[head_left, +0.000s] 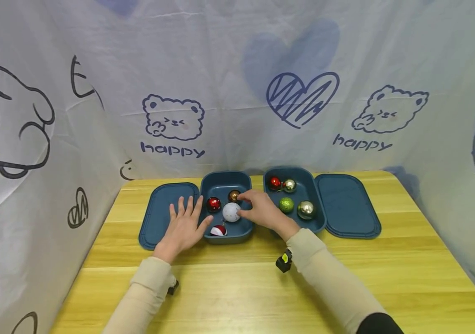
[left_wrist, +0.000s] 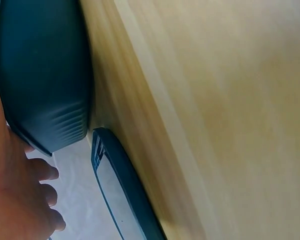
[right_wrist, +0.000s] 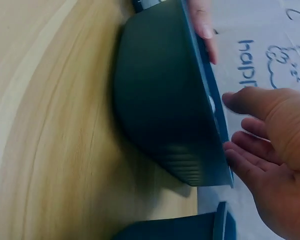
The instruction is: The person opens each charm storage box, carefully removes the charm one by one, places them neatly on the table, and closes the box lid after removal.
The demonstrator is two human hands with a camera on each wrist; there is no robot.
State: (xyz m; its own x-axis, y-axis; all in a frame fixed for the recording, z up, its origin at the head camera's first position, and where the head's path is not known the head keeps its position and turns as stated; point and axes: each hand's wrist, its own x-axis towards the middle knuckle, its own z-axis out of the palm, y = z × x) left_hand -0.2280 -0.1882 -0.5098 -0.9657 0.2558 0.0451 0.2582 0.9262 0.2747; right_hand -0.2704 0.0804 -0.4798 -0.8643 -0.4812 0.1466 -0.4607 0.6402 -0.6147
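A dark blue box [head_left: 229, 240] holds a white ball ornament [head_left: 230, 212], a shiny red ball [head_left: 214, 204], a bronze ball [head_left: 234, 195] and a red-and-white ball [head_left: 218, 230]. My left hand [head_left: 183, 227] is spread flat beside the box's left rim, its thumb near the red-and-white ball. Over the right rim reaches my right hand [head_left: 262, 211], thumb close to the white ball and forefinger by the bronze one. In the right wrist view, a gap shows between that hand's thumb [right_wrist: 247, 102] and fingers, with nothing in it.
A second blue box [head_left: 310, 195] stands to the right with a red ball [head_left: 275, 183], a green glitter ball [head_left: 286, 204] and gold balls [head_left: 306, 209]. Flat blue lids lie outside each box, left [head_left: 158, 208] and right [head_left: 348, 204]. A printed white cloth [head_left: 229, 130] hangs behind the table.
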